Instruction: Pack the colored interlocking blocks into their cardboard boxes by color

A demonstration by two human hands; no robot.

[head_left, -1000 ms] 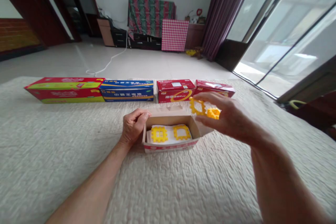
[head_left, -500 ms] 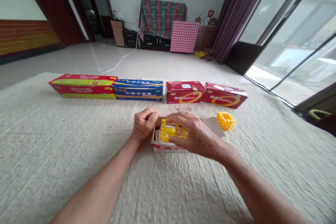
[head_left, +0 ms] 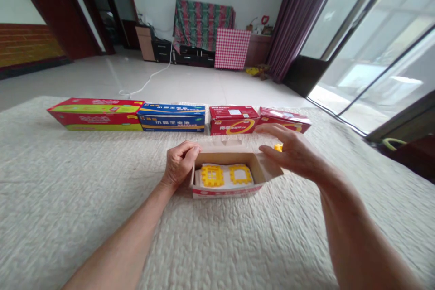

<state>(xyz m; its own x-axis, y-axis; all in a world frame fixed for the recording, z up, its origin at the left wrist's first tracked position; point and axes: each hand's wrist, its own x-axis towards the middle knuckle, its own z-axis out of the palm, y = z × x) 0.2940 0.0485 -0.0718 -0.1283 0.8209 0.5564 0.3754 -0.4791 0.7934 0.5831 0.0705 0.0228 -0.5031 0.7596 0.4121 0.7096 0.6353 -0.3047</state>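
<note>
An open cardboard box (head_left: 227, 192) with red-and-white printing stands in front of me. Inside it, two flat yellow interlocking plastic pieces lie side by side on white paper: a left one with crossed bars (head_left: 212, 176) and a right one with an open middle (head_left: 240, 174). My left hand (head_left: 181, 161) is closed on the box's left edge. My right hand (head_left: 294, 150) holds nothing, its fingers apart, above the box's right flap (head_left: 271, 167). Behind that hand a yellow studded plastic block (head_left: 278, 147) shows only in a small part.
Along the back of the quilted cover (head_left: 238, 240) stand a red-and-green box (head_left: 98, 117), a blue box (head_left: 172, 120) and two dark red boxes, one in the middle (head_left: 233, 121) and one at right (head_left: 288, 115). A purple curtain and glass doors lie beyond.
My right hand has let go of a yellow piece inside the box and moved right, up over the right flap. My left hand stays at the box's left edge. The view has shifted slightly.
</note>
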